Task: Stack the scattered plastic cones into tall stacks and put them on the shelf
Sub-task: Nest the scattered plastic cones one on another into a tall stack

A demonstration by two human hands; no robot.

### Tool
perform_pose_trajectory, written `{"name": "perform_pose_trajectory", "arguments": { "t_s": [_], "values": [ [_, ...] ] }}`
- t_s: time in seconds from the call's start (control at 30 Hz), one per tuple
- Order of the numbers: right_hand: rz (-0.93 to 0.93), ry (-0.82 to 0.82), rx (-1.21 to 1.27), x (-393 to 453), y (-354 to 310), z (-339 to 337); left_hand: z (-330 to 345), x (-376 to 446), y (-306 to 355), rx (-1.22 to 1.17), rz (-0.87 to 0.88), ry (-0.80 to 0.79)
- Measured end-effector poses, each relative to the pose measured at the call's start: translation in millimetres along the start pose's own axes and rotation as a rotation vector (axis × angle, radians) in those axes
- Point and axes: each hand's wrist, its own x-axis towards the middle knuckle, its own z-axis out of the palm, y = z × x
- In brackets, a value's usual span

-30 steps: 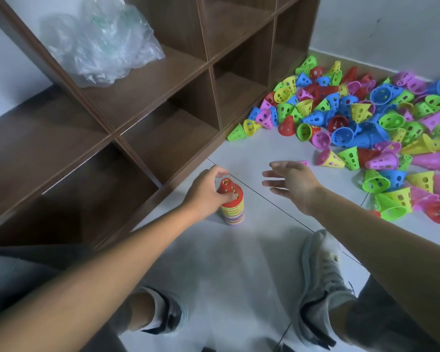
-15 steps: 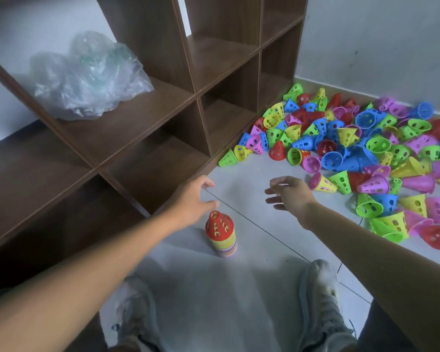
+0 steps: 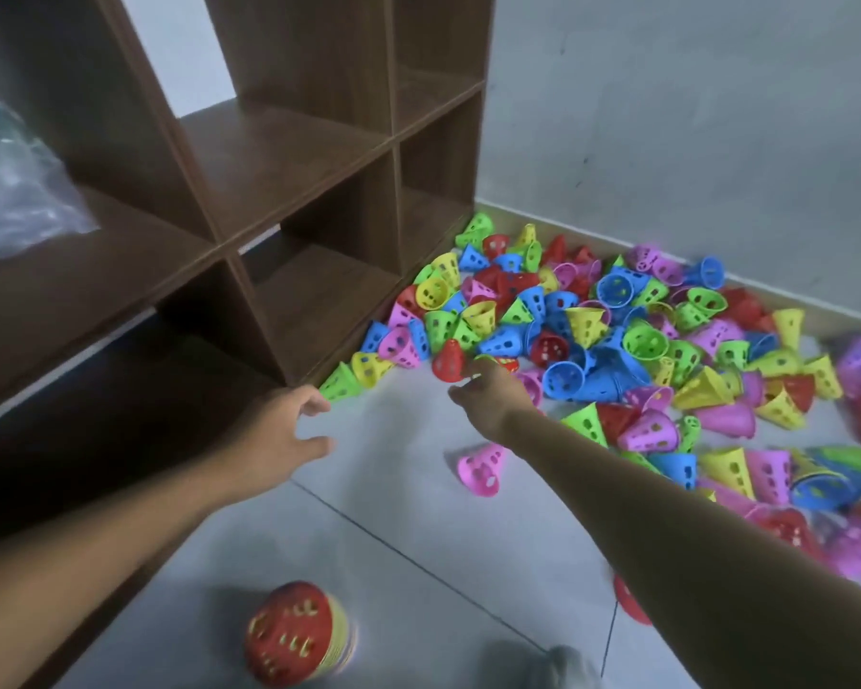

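- Left hand [image 3: 289, 430] has released the stack [image 3: 297, 634]; fingers spread, empty.
- Right hand [image 3: 493, 395] has reached the pile [image 3: 617, 340]; grasp unclear.
- Next cone pickup likely.

No legible text, label, brand, number or sign is present on any surface in view. The plastic cones [image 3: 587, 330] carry only round perforations, and the wooden shelf [image 3: 289, 156], the floor tiles [image 3: 408, 489] and the wall [image 3: 692, 116] bear no markings that can be read. The plastic bag [image 3: 16, 191] on the shelf is blurred, and any print on it cannot be made out.
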Motion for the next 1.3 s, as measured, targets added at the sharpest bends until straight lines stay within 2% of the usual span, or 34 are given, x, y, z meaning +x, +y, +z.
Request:
{"name": "perform_pose_trajectory", "arguments": {
  "t_s": [0.13, 0.53, 0.7, 0.83, 0.93, 1.03, 1.3],
  "values": [
    [0.005, 0.019, -0.114, 33.7, 5.6, -12.7, 9.4, 39.7, 1.6, 0.009, 0.033, -0.043],
    [0.121, 0.085, -0.183, 136.7, 33.5, -24.0, 7.8, 153.9, 3.0, 0.144, 0.125, -0.207],
    [0.156, 0.081, -0.246, 167.1, 52.8, -16.0, 22.7, 180.3, -16.1, 0.118, 0.117, -0.268],
    [0.157, 0.080, -0.329, 180.1, 66.4, -13.8, 43.5, 194.4, -42.3, 0.091, 0.133, -0.263],
    [0.147, 0.049, -0.306, 189.1, 74.1, -11.7, 60.3, 203.7, -60.7, 0.102, 0.144, -0.189],
    [0.126, 0.034, -0.430, 198.1, 77.7, -7.8, 76.1, 210.4, -76.9, 0.174, 0.142, -0.132],
    [0.102, 0.038, -0.358, 205.0, 82.1, -1.1, 102.0, 206.8, -94.4, 0.042, 0.063, -0.204]
  ]
}}
